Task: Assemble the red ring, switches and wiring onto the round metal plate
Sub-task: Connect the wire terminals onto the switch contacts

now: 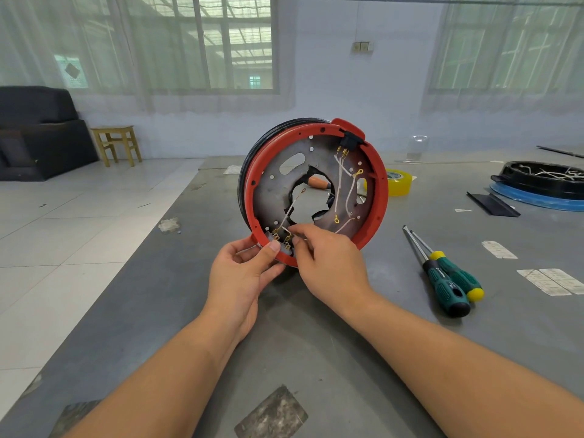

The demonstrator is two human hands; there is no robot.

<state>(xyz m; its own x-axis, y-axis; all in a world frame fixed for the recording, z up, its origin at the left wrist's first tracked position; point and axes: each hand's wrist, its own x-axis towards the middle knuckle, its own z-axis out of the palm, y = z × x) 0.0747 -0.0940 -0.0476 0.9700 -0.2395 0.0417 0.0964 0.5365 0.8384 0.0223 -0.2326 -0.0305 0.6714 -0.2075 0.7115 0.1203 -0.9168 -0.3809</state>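
The round metal plate [273, 197] stands on edge above the grey table, framed by the red ring [380, 197]. A black switch [347, 141] sits at the ring's upper right, with white wires [339, 184] running down across the plate. At the ring's bottom edge is a second switch with brass terminals [281, 238]. My left hand [243, 273] grips the ring's lower rim, thumb on the inner face. My right hand [328, 263] pinches a white wire end at those terminals.
Two green-handled screwdrivers [448, 279] lie to the right on the table [316, 358]. A yellow tape roll [399, 181] sits behind the plate. A black round assembly on a blue base [540, 188] is at far right. Paper labels [553, 281] lie nearby.
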